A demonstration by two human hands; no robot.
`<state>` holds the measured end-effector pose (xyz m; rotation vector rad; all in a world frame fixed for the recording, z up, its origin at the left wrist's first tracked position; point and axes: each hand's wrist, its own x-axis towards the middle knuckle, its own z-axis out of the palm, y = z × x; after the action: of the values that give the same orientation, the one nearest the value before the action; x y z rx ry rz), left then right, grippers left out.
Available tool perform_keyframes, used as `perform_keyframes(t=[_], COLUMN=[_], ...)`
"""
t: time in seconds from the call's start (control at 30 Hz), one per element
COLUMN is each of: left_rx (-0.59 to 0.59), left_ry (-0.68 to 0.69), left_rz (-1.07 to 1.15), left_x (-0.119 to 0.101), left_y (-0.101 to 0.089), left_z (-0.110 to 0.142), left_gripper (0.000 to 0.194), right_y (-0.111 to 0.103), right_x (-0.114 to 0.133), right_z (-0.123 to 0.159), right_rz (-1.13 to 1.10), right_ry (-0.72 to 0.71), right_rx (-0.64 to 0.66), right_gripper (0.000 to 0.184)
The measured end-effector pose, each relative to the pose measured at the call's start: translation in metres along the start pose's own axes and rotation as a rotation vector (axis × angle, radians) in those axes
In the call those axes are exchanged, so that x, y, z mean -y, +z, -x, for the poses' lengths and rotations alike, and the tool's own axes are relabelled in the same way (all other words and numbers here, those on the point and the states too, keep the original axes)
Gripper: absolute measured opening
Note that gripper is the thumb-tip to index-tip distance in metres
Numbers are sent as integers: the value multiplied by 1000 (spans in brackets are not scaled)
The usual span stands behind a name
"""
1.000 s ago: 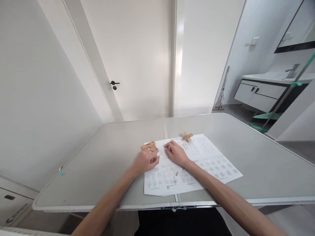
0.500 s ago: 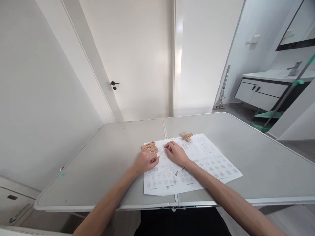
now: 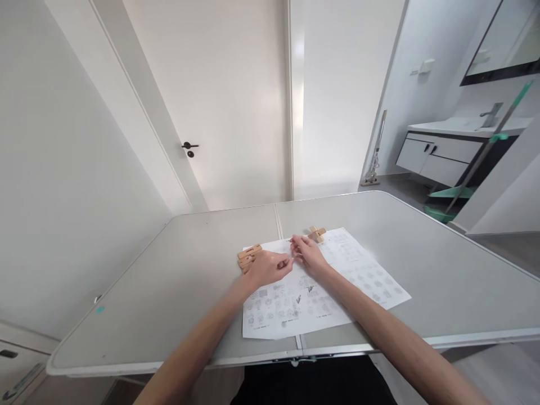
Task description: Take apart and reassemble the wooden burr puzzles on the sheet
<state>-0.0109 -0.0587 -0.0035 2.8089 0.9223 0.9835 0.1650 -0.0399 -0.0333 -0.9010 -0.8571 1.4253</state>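
My left hand point(image 3: 270, 268) is over the left part of a printed paper sheet point(image 3: 320, 309), with its fingers curled in and nothing visible in them. Just behind it lie flat notched wooden puzzle pieces point(image 3: 250, 252), partly covered by this hand. My right hand point(image 3: 307, 252) hovers or rests at the upper middle of the sheet, its fingers bent and slightly apart, and no object shows in it. Close beyond the right hand, a cross-shaped wooden puzzle point(image 3: 317, 234) sits at the sheet's far edge, partly hidden by the fingers.
Both forearms lie across a grey folding table point(image 3: 169, 292) with a pale rim and a middle seam. A closed door point(image 3: 236, 112) stands behind it. Off to the right are a washbasin cabinet point(image 3: 439, 154), a mop point(image 3: 375, 157) and a green dustpan point(image 3: 441, 214) on the floor.
My left hand has moved right, off the front of the wooden pieces and towards my right hand. My right hand has shifted slightly nearer the wooden cross. The camera view has turned slightly right.
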Motion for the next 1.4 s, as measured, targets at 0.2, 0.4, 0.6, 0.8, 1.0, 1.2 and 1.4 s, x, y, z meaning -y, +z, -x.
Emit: perform_keyframes(t=[0.2, 0.4, 0.6, 0.8, 1.0, 1.2, 1.4], left_rx=[-15, 15, 99, 31, -204, -92, 21], left_ry=[50, 16, -32, -200, -533, -517, -596], left_rz=[-66, -68, -52, 60, 353, 832, 1026], left_x=[2, 8, 10, 10, 12, 16, 21], left_y=[17, 16, 11, 7, -1, -13, -8], left_z=[1, 9, 11, 8, -4, -6, 0], left_gripper=[44, 44, 46, 46, 38, 63, 54], right_y=[-14, -22, -29, -18, 9, 26, 29], right_x=[7, 12, 5, 0, 2, 9, 15], right_z=[-12, -17, -24, -17, 9, 33, 41], right_rz=[-522, -607, -442, -265, 267, 711, 691], right_ry=[207, 229, 131, 46, -152, -368, -328], right_rx=[-118, -77, -43, -48, 104, 244, 397], right_gripper=[33, 38, 40, 45, 51, 56, 52])
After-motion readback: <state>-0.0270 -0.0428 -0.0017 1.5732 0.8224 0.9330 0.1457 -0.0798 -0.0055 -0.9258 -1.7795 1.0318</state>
